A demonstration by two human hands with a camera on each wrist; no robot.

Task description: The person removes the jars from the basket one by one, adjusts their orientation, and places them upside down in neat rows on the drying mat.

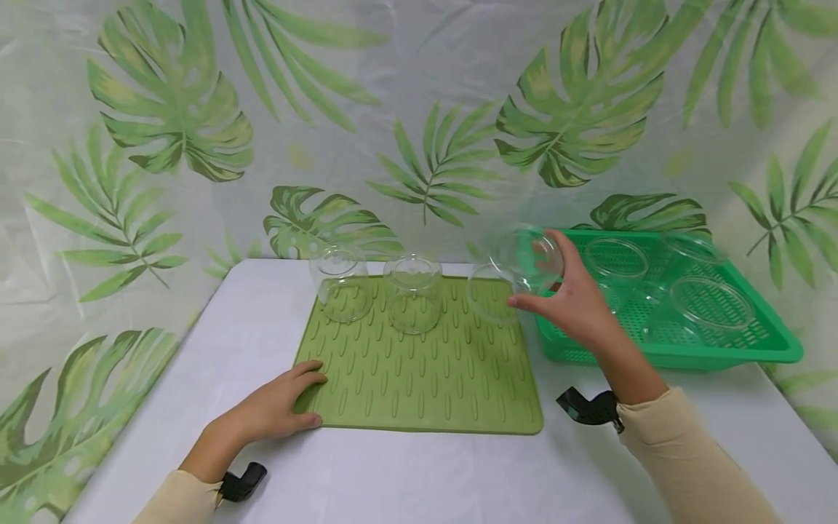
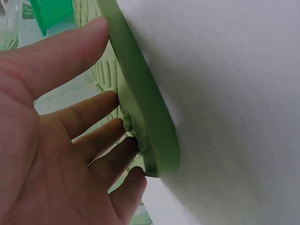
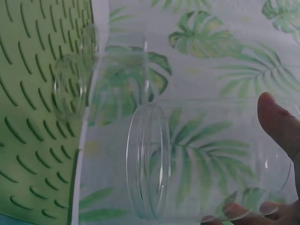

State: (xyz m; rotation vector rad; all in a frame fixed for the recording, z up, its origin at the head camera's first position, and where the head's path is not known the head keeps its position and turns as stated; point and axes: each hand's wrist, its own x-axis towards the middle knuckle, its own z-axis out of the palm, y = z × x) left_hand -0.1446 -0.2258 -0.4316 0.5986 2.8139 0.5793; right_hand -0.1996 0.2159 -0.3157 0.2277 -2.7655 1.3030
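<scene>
My right hand (image 1: 576, 295) grips a clear glass cup (image 3: 211, 159) from its side, thumb on one side and fingers on the other. The cup is tilted over the back right part of a green ribbed drying mat (image 1: 425, 393), its ringed end facing the mat. Two more clear glass cups stand on the mat's back part, one at the left (image 1: 340, 287) and one near the middle (image 1: 414, 295). At the mat's front left corner rests my left hand (image 1: 278, 400), its fingers spread and relaxed. Thumb and fingertips (image 2: 105, 30) touch the mat's edge in the left wrist view.
A green perforated plastic basket (image 1: 661, 360) at the right holds several clear glass cups (image 1: 710, 302), mouths up. A white tabletop (image 1: 406, 480) lies under everything. Behind it hangs a leaf-patterned cloth (image 1: 432, 73).
</scene>
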